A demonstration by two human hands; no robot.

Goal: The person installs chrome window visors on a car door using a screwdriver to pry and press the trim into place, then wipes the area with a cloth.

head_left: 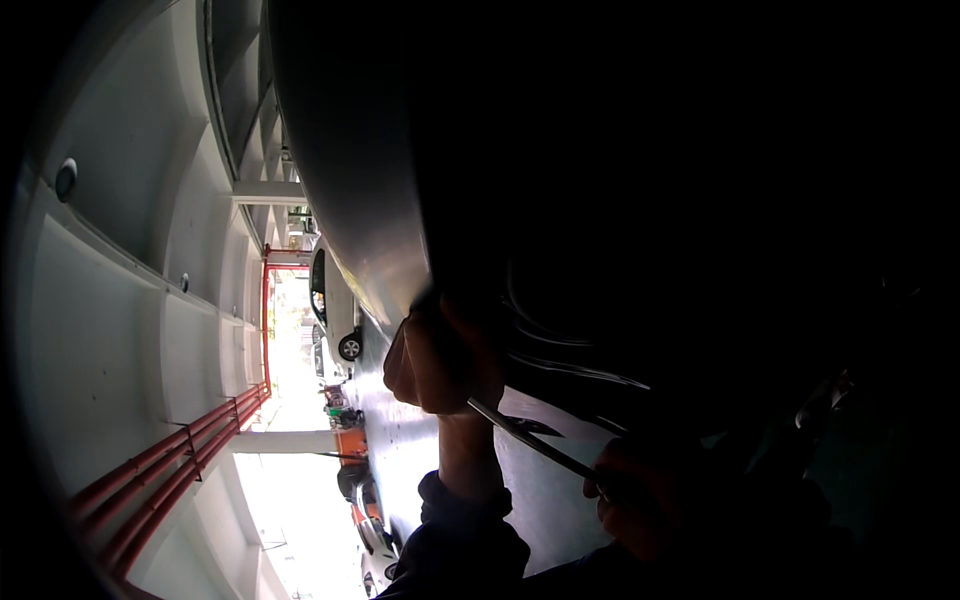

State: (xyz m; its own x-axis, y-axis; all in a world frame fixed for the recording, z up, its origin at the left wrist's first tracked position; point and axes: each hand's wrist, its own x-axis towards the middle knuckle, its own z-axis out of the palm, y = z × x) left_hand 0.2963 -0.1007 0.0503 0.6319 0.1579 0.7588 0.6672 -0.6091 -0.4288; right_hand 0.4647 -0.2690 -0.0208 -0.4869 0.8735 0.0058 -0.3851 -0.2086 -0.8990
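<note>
My left hand (430,365) is raised and closed against the edge of a dark, smooth curved panel (365,190). A slim metal rod (535,440) slants from beneath this hand down to my right hand (630,500). The fingers of my right hand are closed around the rod's lower end, deep in shadow. Below the left hand, a dark sleeve (460,515) covers my forearm. Whatever the left hand grips at the panel's edge is hidden in the dark. Shiny curved edges (580,368) show faintly between the hands.
Black shadow fills the right side. A pale glossy floor (400,420) stretches behind my left arm. Farther left are a parked white car (338,300), another white car (372,550), red pipes (170,460) and a white beamed ceiling (100,310).
</note>
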